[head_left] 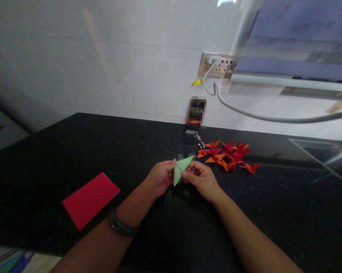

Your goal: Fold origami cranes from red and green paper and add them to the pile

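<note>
The left hand [161, 176] and right hand [204, 179] pinch the folded green paper [181, 167] over the counter [111, 148], fingers nearly closed, probably to steady its layers. Right of it sit orange-red folded pieces [229, 150], likely for working room; left, red paper [91, 201].

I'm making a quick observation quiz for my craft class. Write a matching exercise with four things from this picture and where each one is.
Things:
1. green folded paper
2. red paper
3. dark bangle
4. orange and red folded figures

Places:
A. around the left forearm
B. grouped beyond the right hand
C. flat on the black counter, at the picture's left
D. between the left hand and right hand

Pairs: 1-D, 2-C, 3-A, 4-B
</note>
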`<state>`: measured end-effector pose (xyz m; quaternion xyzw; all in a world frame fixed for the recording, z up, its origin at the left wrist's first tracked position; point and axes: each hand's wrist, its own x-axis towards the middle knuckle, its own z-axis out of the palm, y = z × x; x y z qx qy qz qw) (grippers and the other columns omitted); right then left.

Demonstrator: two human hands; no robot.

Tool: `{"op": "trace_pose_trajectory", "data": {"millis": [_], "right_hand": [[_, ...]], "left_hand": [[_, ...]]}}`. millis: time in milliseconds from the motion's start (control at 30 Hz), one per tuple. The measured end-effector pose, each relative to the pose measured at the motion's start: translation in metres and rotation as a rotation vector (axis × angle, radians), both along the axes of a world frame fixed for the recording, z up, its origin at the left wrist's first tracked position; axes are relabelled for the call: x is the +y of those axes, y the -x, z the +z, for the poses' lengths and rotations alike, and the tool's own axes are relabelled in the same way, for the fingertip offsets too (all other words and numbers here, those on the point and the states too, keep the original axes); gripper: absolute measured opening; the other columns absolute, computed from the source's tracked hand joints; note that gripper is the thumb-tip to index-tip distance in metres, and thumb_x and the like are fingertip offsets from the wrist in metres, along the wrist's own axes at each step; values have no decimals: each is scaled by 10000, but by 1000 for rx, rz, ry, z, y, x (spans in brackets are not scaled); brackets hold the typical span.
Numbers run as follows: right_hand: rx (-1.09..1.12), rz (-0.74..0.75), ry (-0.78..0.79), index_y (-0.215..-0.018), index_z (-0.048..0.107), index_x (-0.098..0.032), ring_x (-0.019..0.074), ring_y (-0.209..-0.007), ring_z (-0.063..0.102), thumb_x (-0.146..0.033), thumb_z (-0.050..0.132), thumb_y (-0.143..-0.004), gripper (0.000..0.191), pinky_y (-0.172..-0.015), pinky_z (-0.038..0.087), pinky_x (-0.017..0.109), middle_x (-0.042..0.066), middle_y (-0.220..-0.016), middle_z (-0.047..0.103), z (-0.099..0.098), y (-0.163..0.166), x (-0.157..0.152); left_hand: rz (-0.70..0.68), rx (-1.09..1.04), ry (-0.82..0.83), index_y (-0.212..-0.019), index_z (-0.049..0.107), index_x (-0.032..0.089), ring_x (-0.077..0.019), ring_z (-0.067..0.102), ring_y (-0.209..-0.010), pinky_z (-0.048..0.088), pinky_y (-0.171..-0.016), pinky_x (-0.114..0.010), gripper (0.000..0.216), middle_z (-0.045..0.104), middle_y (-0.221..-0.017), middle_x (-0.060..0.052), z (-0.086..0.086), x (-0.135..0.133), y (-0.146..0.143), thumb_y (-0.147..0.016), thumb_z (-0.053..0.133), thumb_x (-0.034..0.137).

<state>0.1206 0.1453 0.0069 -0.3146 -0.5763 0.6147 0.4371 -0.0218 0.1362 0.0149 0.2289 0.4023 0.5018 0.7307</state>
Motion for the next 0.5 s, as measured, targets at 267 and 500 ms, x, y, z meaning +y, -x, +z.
{"op": "trace_pose_trajectory", "data": {"millis": [267,500], "right_hand": [[-58,-10,-18,-753,595,-157,75,-500,478,-273,647,-667,154,-514,396,216,-39,-570,530,1,-1,1],[-86,-189,-40,-735,578,-178,114,-543,510,-227,616,-632,120,-542,425,242,-22,-620,571,-2,-2,5]], "left_hand": [[8,4,15,-701,571,114,-133,581,-482,471,-512,-268,172,611,-582,-42,-2,1,2,-816,479,203],[-60,186,-97,-745,619,115,-87,549,-523,421,-497,-198,207,602,-630,-24,1,-5,0,-699,638,316]]}}
